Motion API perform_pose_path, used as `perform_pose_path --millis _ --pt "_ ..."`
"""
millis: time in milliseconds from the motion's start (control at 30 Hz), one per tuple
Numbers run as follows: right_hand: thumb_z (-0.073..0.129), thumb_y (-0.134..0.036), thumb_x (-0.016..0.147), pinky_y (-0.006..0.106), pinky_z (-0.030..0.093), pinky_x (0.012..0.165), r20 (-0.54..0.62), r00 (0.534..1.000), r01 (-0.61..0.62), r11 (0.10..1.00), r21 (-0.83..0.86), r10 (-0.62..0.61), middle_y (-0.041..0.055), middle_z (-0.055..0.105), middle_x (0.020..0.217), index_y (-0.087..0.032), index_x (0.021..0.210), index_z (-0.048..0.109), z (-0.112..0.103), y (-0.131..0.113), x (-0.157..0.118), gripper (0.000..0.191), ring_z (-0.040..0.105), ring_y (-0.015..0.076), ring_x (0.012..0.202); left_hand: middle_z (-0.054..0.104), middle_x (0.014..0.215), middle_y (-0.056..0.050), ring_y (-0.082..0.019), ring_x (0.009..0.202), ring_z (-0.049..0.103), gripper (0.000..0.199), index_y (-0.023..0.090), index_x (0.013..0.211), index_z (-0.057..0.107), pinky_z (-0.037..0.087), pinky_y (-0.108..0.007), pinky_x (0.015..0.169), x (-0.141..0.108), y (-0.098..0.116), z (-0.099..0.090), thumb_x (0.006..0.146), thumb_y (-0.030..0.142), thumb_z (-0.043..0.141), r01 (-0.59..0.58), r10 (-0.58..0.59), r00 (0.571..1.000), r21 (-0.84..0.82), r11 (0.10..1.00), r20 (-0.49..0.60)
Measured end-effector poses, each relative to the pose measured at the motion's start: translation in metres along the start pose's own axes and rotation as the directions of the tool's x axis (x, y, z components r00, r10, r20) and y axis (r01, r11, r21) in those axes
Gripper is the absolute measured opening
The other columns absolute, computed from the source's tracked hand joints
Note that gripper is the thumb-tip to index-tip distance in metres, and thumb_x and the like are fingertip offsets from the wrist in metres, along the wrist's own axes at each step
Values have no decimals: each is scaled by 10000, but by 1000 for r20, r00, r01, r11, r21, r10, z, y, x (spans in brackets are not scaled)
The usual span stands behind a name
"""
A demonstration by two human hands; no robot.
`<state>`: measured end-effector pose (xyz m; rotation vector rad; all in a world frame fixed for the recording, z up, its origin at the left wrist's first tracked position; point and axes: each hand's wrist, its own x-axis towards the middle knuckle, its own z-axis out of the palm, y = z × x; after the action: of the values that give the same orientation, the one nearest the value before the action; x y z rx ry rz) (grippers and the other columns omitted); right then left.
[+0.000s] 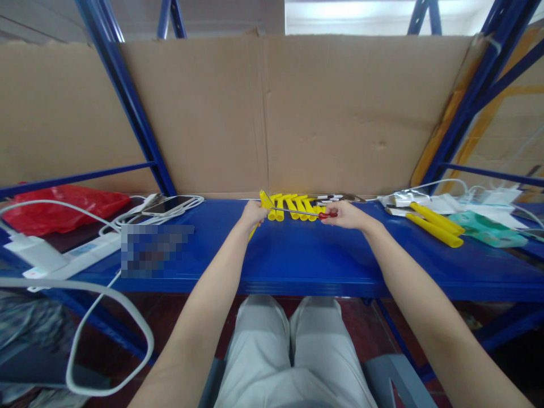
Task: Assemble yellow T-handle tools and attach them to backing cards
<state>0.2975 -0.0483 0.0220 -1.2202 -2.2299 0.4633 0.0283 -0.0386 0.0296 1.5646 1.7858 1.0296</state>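
My left hand [255, 213] is closed around a yellow piece [266, 199] held upright above the blue shelf [314, 255]. In my right hand [343, 216] is a screwdriver with a red handle [326, 215]; its long metal shaft [297, 212] reaches left to the yellow piece. Whether the tip touches the piece or sits in it is too small to tell. Behind the shaft several yellow tubular pieces [301, 208] lie side by side in a row. Black and white items [334, 198] are just behind my right hand.
At the right lie two yellow tubes [437, 226], a green plastic bag [488, 228] and clear packaging [406, 199]. A red bag [63, 207], white power strip [85, 255], charger [36, 253] and cables are at the left. Cardboard [340, 113] stands behind the shelf.
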Motion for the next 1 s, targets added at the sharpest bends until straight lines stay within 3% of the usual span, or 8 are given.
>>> perform_pose_path --millis 67,167,267,400,500,667,867,1000 --pt "606 -336 687 247 390 548 0 1000 -5 999 -38 5 -10 580 610 -196 648 491 1 0 1 186 517 126 562 380 357 62 -73 317 359 152 121 638 577 282 -189 368 0 0 0 771 52 549 1 -1 1000 2 1000 -1" --pt "600 -283 709 242 381 575 -60 998 3 972 -233 -17 17 630 683 -189 672 506 4 -5 2 139 550 138 618 379 351 59 -83 324 369 139 122 643 588 300 -193 383 1 -1 -2 768 68 561 -6 6 1000 17 1000 -9" --pt "566 -262 768 248 354 588 -117 993 -38 863 -504 -24 52 688 791 -188 784 578 7 -18 -1 77 598 172 702 376 349 52 -102 333 392 126 125 653 603 320 -207 405 4 -4 -4 769 88 568 -8 9 1000 47 999 -29" --pt "467 -250 860 274 361 622 -140 989 -69 688 -722 -48 101 714 975 -189 998 620 12 -39 -7 215 644 222 832 381 360 39 -124 364 429 140 135 646 601 329 -223 424 9 -8 -6 779 104 569 17 -14 998 41 999 -59" --pt "425 -259 896 290 386 665 -120 991 -57 635 -770 -57 126 697 1076 -167 1081 614 16 -50 -10 280 648 243 912 384 368 35 -129 382 442 133 136 644 600 329 -227 432 12 -9 -6 772 103 585 55 -53 996 36 998 -69" --pt "382 -370 947 303 408 704 -96 995 -75 627 -775 0 170 686 1069 -117 1072 630 18 -56 -10 376 646 269 955 389 381 33 -120 374 422 133 138 652 597 315 -223 417 12 -10 -7 783 119 580 43 -39 996 46 998 -78" --pt "427 -283 921 288 407 700 -92 995 -54 644 -763 -24 135 670 1129 -168 1077 616 15 -54 -10 271 642 241 959 389 391 47 -91 359 377 123 137 671 579 292 -200 390 13 -9 -9 766 60 566 32 -33 999 -20 999 -35" --pt "443 -276 903 296 408 693 -114 993 -107 634 -766 29 129 703 1063 -180 1092 603 15 -55 -11 266 656 255 929 393 392 49 -97 363 385 104 125 714 599 304 -205 400 13 -9 -9 761 47 548 22 -22 1000 -41 999 -18"
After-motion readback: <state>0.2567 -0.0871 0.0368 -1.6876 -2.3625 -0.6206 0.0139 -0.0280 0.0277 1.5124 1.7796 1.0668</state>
